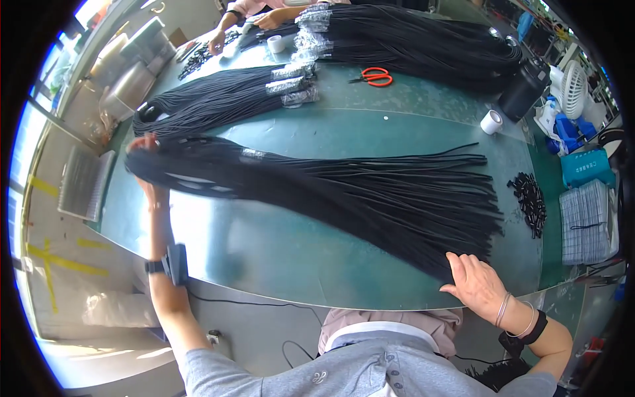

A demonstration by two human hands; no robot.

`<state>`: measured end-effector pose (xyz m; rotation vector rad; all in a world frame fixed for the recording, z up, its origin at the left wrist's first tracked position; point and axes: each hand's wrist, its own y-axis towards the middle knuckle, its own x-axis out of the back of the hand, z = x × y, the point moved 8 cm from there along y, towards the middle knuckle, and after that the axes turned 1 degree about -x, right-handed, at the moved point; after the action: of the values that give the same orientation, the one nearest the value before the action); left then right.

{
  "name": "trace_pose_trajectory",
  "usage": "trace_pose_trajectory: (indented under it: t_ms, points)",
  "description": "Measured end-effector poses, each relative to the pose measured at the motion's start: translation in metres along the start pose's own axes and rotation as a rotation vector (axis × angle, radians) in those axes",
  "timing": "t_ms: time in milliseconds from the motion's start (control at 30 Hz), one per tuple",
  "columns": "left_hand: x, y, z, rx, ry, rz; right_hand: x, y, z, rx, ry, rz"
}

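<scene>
- A green worktable (284, 268) with a scuffed top fills the middle, glare whitening it left of and nearer the person than the orange-handled scissors (376, 77).
- Beyond the scissors, to the left, a co-worker's hands (217, 43) are over the table; far left of the scissors are windows and plastic storage bins (142, 41).
- Right of the scissors stand a black bottle (524, 91), a white desk fan (574, 90) and a white tape roll (491, 122); farther toward the person lies a heap of small black pieces (528, 204).
- Plastic-wrapped black cable bundles lie left of the scissors (218, 98) and just beyond them (410, 43).
- The loose black cable bundle (377, 188) is on the person's side of the scissors. Its long axis runs left to right, slanting toward the person at the right; the gathered end points left, the splayed tips right.
- The left hand (151, 190), well left of the scissors, grasps the gathered end, fingers curled around it; motion blur hides how tightly.
- The right hand (477, 283), nearer the person and right of the scissors, is unclenched: fingers loosely extended, thumb apart, touching the splayed end's near edge.
</scene>
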<state>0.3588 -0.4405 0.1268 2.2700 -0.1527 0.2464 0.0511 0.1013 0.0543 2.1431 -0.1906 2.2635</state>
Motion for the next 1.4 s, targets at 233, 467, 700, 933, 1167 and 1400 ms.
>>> trace_pose_trajectory:
  t_ms: [233, 467, 700, 933, 1167, 1400]
  points:
    - [0.0, -0.149, -0.092, -0.26, 0.696, 0.956, 0.0, 0.001, -0.016, 0.039, -0.117, 0.107]
    - [-0.069, -0.169, -0.085, -0.084, 0.827, 1.061, 0.001, 0.084, -0.065, 0.055, -0.123, -0.129]
    - [-0.149, -0.17, -0.135, -0.172, 0.751, 0.989, 0.04, 0.125, -0.124, -0.045, -0.098, -0.036]
    - [-0.289, -0.231, -0.353, -0.733, 0.113, 1.028, 0.091, 0.029, -0.037, -0.04, -0.031, -0.002]
    - [-0.347, -0.27, -0.304, -0.631, 0.117, 1.298, 0.046, -0.155, -0.134, -0.863, 0.497, -0.097]
    - [-0.438, -0.171, -0.225, -0.463, 0.43, 1.026, -0.007, -0.467, -0.229, -1.165, 0.563, -1.683]
